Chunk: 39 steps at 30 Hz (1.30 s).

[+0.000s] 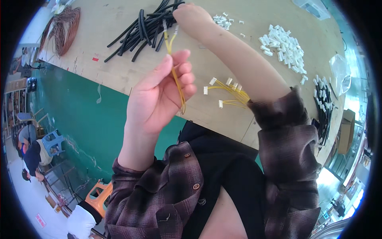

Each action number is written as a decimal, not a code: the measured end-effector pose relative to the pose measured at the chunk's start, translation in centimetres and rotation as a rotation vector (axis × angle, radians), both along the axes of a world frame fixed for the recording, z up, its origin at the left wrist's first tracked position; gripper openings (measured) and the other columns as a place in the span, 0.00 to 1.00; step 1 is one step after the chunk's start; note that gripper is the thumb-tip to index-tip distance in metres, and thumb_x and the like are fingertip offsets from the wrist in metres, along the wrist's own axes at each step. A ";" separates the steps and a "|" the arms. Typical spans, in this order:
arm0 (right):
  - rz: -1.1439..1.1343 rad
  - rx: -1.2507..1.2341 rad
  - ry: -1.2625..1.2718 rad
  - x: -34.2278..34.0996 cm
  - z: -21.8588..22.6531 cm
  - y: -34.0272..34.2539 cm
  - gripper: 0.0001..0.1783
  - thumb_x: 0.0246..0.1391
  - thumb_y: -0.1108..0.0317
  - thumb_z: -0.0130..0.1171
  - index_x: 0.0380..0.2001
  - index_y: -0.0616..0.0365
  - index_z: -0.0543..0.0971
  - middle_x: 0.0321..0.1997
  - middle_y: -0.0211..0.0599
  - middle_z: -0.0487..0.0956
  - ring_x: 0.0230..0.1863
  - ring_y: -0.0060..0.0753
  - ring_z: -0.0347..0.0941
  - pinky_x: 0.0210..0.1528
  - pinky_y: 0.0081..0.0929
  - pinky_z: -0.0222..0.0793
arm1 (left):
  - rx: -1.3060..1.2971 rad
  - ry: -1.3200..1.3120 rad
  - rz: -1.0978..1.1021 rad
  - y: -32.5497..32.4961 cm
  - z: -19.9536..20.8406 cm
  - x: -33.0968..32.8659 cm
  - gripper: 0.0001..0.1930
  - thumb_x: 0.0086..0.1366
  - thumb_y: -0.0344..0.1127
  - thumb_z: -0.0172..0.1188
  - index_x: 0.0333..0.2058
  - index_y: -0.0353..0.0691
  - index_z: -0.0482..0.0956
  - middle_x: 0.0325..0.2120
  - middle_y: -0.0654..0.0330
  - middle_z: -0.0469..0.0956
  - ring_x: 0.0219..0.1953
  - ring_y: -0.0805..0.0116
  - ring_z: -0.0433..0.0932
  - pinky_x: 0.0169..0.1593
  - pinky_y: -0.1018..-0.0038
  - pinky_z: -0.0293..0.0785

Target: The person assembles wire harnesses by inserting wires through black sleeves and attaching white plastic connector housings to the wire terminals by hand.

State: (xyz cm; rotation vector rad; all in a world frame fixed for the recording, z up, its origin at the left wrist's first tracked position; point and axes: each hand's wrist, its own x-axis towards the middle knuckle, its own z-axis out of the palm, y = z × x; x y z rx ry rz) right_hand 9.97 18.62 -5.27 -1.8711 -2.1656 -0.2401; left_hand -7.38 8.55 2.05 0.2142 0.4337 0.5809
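Plaid shirt [171, 171] sits nearest; beyond it the left hand [159, 89] pinches looped yellow wire [178, 81] between thumb and fingers, two pale-tipped ends pointing toward black tubes [145, 32]. It should feel light, springy, perhaps slick, and is best held just below those delicate-looking tips. The right hand [192, 19] is at the tubes, its grip unclear. White connectors [284, 47] lie on the pale surface [101, 30]; past its edge are green floor [89, 105] and an orange stool [104, 188].
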 end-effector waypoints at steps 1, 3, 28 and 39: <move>0.006 -0.007 -0.008 0.0 0.2 0.0 0.07 0.40 0.71 0.48 0.21 0.58 0.77 0.30 0.42 0.74 0.37 0.42 0.71 0.36 0.29 0.68 | -0.003 0.028 -0.007 -0.1 0.3 0.2 0.14 0.63 0.35 0.42 0.42 0.31 0.66 0.26 0.62 0.67 0.27 0.74 0.66 0.30 0.78 0.64; -0.050 -0.005 -0.036 0.6 1.6 -0.5 0.08 0.40 0.71 0.48 0.19 0.60 0.77 0.26 0.43 0.75 0.31 0.41 0.72 0.33 0.31 0.69 | -0.010 0.043 -0.019 -0.3 0.3 0.2 0.14 0.62 0.35 0.42 0.42 0.31 0.66 0.25 0.62 0.66 0.27 0.74 0.66 0.30 0.78 0.64; -0.256 0.377 2.216 0.8 8.1 -30.6 0.10 0.51 0.70 0.44 0.35 0.64 0.68 0.23 0.37 0.68 0.22 0.24 0.61 0.24 0.20 0.57 | 0.891 0.353 -0.266 -9.3 0.7 7.5 0.08 0.56 0.26 0.52 0.35 0.31 0.75 0.21 0.66 0.67 0.19 0.83 0.61 0.21 0.88 0.54; -0.204 0.483 2.233 2.5 7.1 -33.3 0.09 0.51 0.70 0.45 0.33 0.64 0.69 0.23 0.40 0.71 0.21 0.25 0.64 0.24 0.22 0.60 | 1.141 0.486 -0.311 -11.9 1.2 9.4 0.07 0.55 0.23 0.53 0.34 0.30 0.75 0.24 0.62 0.69 0.21 0.82 0.64 0.22 0.87 0.59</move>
